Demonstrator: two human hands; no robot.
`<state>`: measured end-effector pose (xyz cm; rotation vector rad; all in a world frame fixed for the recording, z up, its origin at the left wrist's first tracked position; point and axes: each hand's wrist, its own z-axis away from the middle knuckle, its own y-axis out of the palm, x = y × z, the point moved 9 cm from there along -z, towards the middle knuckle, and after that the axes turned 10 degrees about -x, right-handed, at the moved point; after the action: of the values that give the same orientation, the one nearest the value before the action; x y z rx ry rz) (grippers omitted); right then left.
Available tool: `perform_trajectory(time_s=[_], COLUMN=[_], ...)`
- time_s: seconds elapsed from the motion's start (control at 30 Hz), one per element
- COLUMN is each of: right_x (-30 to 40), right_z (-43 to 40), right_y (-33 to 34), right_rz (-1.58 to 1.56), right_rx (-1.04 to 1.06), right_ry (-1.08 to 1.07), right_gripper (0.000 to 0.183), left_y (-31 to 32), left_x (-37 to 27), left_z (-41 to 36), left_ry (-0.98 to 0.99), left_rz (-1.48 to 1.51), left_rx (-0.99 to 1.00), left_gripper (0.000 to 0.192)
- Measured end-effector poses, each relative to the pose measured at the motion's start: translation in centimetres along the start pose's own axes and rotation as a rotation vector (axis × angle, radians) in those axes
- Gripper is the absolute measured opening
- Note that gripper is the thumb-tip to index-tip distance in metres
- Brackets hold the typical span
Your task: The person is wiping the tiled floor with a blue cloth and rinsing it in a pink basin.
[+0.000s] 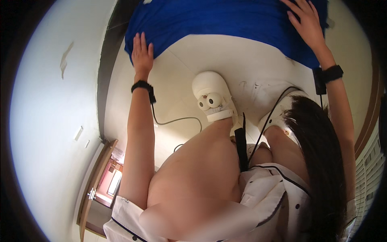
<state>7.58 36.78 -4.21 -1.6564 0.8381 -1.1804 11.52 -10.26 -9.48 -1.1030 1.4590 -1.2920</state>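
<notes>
A blue cloth point(223, 18), perhaps a garment, is spread over the pale floor at the top of the view, and its far side runs out of the picture. On its left end lies my left hand point(142, 54), palm down with the thumb held away from the fingers. My right hand point(307, 25) rests on the right end with fingers spread; its fingertips reach the frame's top edge. Neither hand grips the fabric. Around my wrists are a left black strap point(142, 87) and a right black strap point(332, 73), each with a small box and a cable.
Below the cloth, a white clog with cartoon eyes point(211, 90) stands on the tiled floor point(175, 78). Thin black cables point(175, 122) trail near my legs. At left are a white wall point(54, 99), dark baseboard point(110, 60) and open wooden door point(96, 184). A white slatted rack point(367, 175) stands right.
</notes>
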Motion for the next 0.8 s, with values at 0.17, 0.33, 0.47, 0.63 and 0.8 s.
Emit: perform_trajectory(time_s=[0.17,0.33,0.47,0.63,0.8], right_x=[-2.6,-5.6,-4.6,4.2,6.7], right_z=[0.6,4.9,7.7,5.5,4.1], right_y=[-0.7,-2.0,-1.4,1.4,3.4], right_rz=[-0.151,-0.068,0.021,-0.052,-0.095], right_rx=[-0.162,-0.172,-0.179,-0.263,-0.194], right_ry=[0.088,0.117,0.098,-0.099,-0.094], right_gripper=[0.038,0.038,0.047,0.044,0.046], left_y=[-0.3,1.5,4.5,5.9,7.5], left_x=[2.7,4.6,1.1,11.1,11.8], left_z=[3.8,1.1,-0.8,0.3,-0.4], left_ry=[0.002,-0.228,-0.323,-0.339,-0.154], left_rz=[0.031,0.181,0.217,-0.11,-0.283], left_rx=[0.018,-0.051,-0.034,-0.071,-0.147], left_gripper=[0.056,0.053,0.061,0.066,0.071])
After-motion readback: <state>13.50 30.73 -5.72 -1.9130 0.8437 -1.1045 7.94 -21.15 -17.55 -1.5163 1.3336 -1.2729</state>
